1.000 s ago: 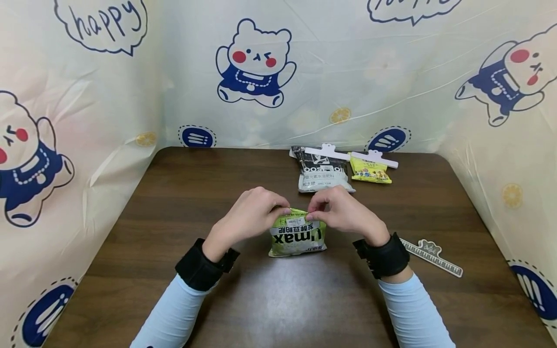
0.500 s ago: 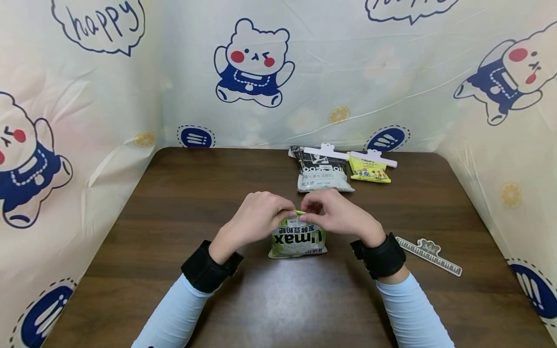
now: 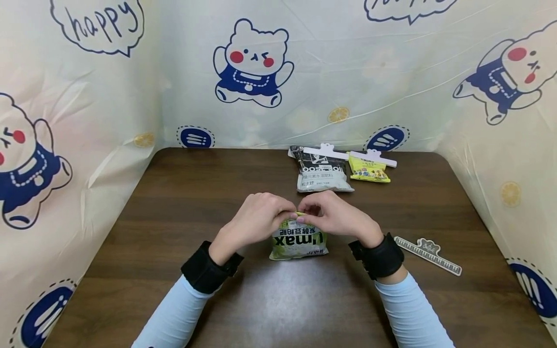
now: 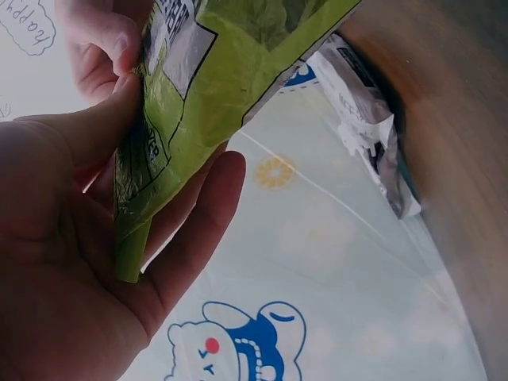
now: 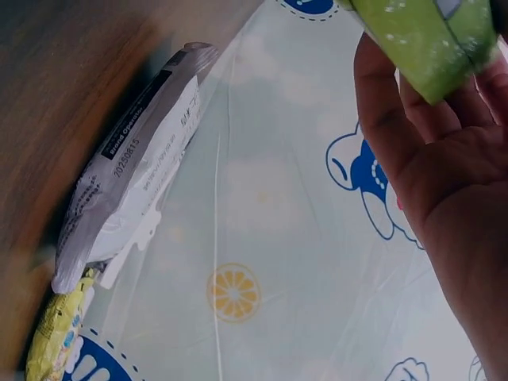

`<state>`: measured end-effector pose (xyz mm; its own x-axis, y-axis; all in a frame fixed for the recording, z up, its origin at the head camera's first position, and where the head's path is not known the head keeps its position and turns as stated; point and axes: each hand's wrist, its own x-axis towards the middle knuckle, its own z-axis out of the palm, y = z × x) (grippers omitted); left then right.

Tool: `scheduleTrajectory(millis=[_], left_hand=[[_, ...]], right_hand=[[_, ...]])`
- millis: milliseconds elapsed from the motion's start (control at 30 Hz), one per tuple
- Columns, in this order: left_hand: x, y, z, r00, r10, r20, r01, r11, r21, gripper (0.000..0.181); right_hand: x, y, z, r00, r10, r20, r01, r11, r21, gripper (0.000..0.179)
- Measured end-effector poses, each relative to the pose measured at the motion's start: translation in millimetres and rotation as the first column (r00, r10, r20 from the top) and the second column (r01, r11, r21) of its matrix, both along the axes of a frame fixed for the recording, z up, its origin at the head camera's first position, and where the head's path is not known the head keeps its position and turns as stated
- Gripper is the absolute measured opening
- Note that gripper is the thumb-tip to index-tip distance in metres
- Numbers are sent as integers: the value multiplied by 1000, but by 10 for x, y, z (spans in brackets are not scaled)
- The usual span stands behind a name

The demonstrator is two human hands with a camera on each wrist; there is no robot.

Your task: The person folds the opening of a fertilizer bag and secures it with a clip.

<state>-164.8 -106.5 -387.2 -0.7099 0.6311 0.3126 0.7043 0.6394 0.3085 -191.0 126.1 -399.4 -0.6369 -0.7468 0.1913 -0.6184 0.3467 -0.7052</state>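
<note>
A green Umax bag (image 3: pixel 300 241) stands on the brown table between the two hands, its print upside down in the head view. My left hand (image 3: pixel 261 217) pinches its top edge between thumb and fingers; in the left wrist view the green film (image 4: pixel 190 103) passes between them. My right hand (image 3: pixel 337 215) pinches the same edge close beside the left, thumb nearest me. In the right wrist view a green corner (image 5: pixel 436 55) of the bag lies against the right fingers. The fingertips cover most of the top edge.
Behind the hands lie a black and white bag (image 3: pixel 324 176) and a small yellow bag (image 3: pixel 369 170), each with a white sealing clip along its top. A loose ruler-marked clip (image 3: pixel 428 255) lies right of the right wrist. Printed cloth (image 3: pixel 261 125) surrounds the table.
Both hands have drawn together along the bag's top edge, the left moving right and the right moving left. Less of the bag's top shows. The other bags and the loose clip stay put.
</note>
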Motion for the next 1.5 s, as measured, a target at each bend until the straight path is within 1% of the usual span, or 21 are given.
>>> scheduleTrajectory(millis=[67, 167, 400, 633, 767, 867, 1000, 1133, 1233, 1500], left_hand=[[3, 2, 2, 1000, 1, -13, -1, 1000, -12, 10], [2, 2, 6, 1000, 4, -27, -5, 1000, -31, 9], [-38, -19, 5, 1000, 10, 11, -10, 1000, -10, 8], [-59, -62, 20, 1000, 25, 10, -25, 1000, 12, 8], [-62, -80, 35, 999, 43, 17, -43, 999, 13, 8], [-58, -88, 40, 999, 44, 27, -44, 999, 12, 8], [-55, -94, 43, 999, 47, 26, -47, 999, 11, 8], [-51, -102, 56, 998, 60, 9, -60, 998, 20, 7], [-51, -110, 63, 998, 63, -1, -63, 998, 27, 7], [-68, -148, 53, 997, 76, 10, -76, 997, 22, 8]], right_hand=[[2, -5, 5, 1000, 10, -22, -10, 1000, -7, 6], [5, -18, 11, 999, 4, -46, -5, 1000, -20, 8], [8, -52, -8, 996, -27, -83, 24, 999, -39, 11], [-2, 41, 37, 997, -74, -30, 75, 997, 6, 7], [-30, 98, 49, 996, -80, -26, 81, 996, 38, 7], [-40, 105, 44, 996, -80, -28, 81, 996, 42, 8], [-39, 90, 29, 995, -93, -34, 94, 995, 27, 11], [-38, 63, 17, 993, -107, -47, 107, 994, -5, 12], [-43, 55, 15, 993, -112, -41, 111, 994, -16, 11], [-94, 179, 2, 990, -142, -24, 143, 987, 78, 7]])
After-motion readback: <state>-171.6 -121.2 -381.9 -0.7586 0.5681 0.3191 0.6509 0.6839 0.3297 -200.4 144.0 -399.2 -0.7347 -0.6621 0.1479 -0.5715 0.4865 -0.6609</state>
